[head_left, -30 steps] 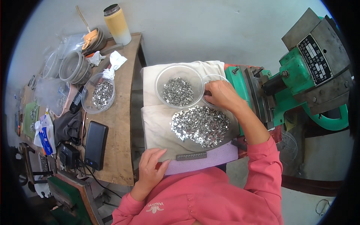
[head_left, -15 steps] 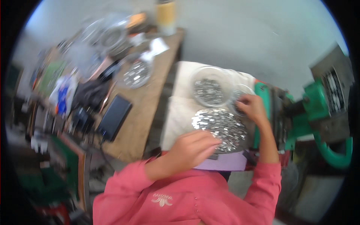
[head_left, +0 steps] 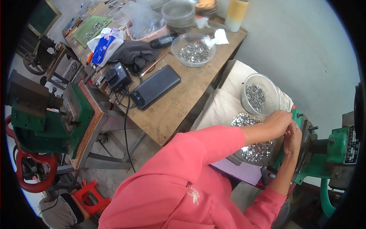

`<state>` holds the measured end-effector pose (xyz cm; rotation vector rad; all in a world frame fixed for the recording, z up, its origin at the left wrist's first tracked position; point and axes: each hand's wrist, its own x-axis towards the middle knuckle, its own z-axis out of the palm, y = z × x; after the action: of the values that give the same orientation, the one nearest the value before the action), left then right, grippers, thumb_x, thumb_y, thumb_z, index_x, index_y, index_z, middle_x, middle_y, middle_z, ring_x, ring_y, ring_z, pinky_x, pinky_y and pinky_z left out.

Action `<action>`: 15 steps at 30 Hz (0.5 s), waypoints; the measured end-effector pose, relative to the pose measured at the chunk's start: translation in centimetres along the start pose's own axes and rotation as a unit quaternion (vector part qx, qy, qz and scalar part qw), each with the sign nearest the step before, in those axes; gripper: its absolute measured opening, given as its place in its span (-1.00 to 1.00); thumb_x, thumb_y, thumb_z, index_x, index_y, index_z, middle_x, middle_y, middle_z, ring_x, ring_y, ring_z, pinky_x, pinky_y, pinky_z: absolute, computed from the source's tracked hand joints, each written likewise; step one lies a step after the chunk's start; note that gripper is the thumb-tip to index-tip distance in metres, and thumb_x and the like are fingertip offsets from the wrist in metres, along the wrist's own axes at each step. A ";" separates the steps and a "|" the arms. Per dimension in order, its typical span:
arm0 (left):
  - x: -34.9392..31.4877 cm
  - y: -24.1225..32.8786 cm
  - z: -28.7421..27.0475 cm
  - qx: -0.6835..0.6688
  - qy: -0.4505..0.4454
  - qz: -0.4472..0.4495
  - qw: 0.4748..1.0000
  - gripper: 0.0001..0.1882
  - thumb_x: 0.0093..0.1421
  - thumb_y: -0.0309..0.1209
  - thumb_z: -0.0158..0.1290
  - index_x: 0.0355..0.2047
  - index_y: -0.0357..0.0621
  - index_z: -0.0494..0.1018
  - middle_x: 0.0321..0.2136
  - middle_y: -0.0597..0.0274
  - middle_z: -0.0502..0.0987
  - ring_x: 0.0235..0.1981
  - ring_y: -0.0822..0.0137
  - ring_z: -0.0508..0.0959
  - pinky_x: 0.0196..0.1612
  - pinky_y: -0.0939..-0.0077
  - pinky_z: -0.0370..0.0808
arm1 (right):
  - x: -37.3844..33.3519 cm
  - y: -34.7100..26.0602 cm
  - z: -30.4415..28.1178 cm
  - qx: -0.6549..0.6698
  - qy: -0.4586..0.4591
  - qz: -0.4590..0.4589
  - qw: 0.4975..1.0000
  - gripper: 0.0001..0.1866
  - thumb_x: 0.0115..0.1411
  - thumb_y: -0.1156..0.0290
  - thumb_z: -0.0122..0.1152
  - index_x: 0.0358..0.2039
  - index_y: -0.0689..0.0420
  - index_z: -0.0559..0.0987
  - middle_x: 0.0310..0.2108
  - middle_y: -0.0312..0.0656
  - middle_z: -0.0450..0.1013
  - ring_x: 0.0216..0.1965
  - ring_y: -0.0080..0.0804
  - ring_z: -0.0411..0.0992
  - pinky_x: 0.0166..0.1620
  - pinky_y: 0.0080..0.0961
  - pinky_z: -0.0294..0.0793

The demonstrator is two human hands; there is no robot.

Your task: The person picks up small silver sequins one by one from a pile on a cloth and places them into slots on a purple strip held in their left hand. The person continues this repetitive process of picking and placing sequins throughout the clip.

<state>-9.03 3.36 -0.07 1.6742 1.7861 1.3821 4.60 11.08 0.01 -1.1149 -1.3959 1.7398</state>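
Count: 2 hands point(head_left: 277, 123) point(head_left: 292, 136). 2 clear bowls w/ small metal pcs point(head_left: 193, 49) point(head_left: 259, 94). 1 loose heap of pcs point(head_left: 254, 147). 2 green presses point(head_left: 42, 122) point(head_left: 328, 152). 1 black power bank point(head_left: 155, 86). 1 wooden surface point(head_left: 183, 107).

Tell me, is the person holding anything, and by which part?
Cannot be told: the left hand and right hand meet fingertip to fingertip beside the green machine, hiding anything pinched.

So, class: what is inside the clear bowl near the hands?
The clear bowl holds small silvery metal pieces, heaped on its left side. Its near rim is hidden behind the left hand, so nothing can be told there.
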 end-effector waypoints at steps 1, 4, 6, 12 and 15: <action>0.4 0.0 0.4 -0.009 0.009 -0.009 1.000 -0.88 0.01 -0.58 0.16 -0.41 -0.39 0.53 -0.45 -0.24 0.60 -0.34 -0.15 0.64 -0.25 0.08 0.58 | 0.1 0.1 -0.4 0.012 0.001 0.005 1.000 -0.82 0.29 0.33 0.31 -0.18 0.14 0.61 -0.44 -0.46 0.50 -0.50 -0.74 0.37 -0.40 -0.75 0.39; 1.0 -0.5 0.7 -0.032 0.023 -0.018 0.999 -0.93 0.00 -0.58 0.17 -0.46 -0.34 0.57 -0.49 -0.22 0.60 -0.38 -0.15 0.65 -0.27 0.08 0.59 | 0.1 0.3 -1.0 0.044 0.002 0.019 0.999 -0.80 0.30 0.32 0.30 -0.17 0.15 0.61 -0.42 -0.45 0.51 -0.46 -0.75 0.42 -0.37 -0.79 0.45; 1.2 -0.6 0.5 -0.044 0.020 -0.021 0.999 -0.95 0.00 -0.58 0.17 -0.50 -0.30 0.60 -0.50 -0.19 0.60 -0.40 -0.14 0.65 -0.29 0.10 0.59 | -0.3 0.2 -0.5 0.061 0.002 0.025 0.998 -0.79 0.30 0.32 0.30 -0.15 0.16 0.61 -0.41 -0.45 0.52 -0.43 -0.76 0.45 -0.34 -0.80 0.49; 1.7 -0.5 -0.1 -0.031 -0.014 -0.042 0.999 -0.95 -0.02 -0.56 0.17 -0.55 -0.29 0.61 -0.57 -0.16 0.59 -0.45 -0.10 0.67 -0.35 0.13 0.61 | -0.1 0.9 -0.5 0.042 0.022 0.021 0.999 -0.72 0.32 0.32 0.28 -0.04 0.20 0.60 -0.40 -0.44 0.53 -0.42 -0.76 0.47 -0.32 -0.81 0.55; 2.3 -1.3 1.1 0.005 -0.016 -0.016 1.000 -0.93 -0.04 -0.53 0.18 -0.55 -0.30 0.60 -0.57 -0.18 0.59 -0.46 -0.11 0.67 -0.36 0.13 0.61 | -0.4 1.1 -0.3 0.032 0.058 0.015 0.998 -0.70 0.34 0.32 0.25 -0.01 0.22 0.59 -0.39 -0.41 0.54 -0.42 -0.73 0.48 -0.33 -0.79 0.56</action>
<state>-9.51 6.13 -0.76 1.6555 1.7984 1.3270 5.05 10.57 -0.95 -1.1884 -1.2516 1.7006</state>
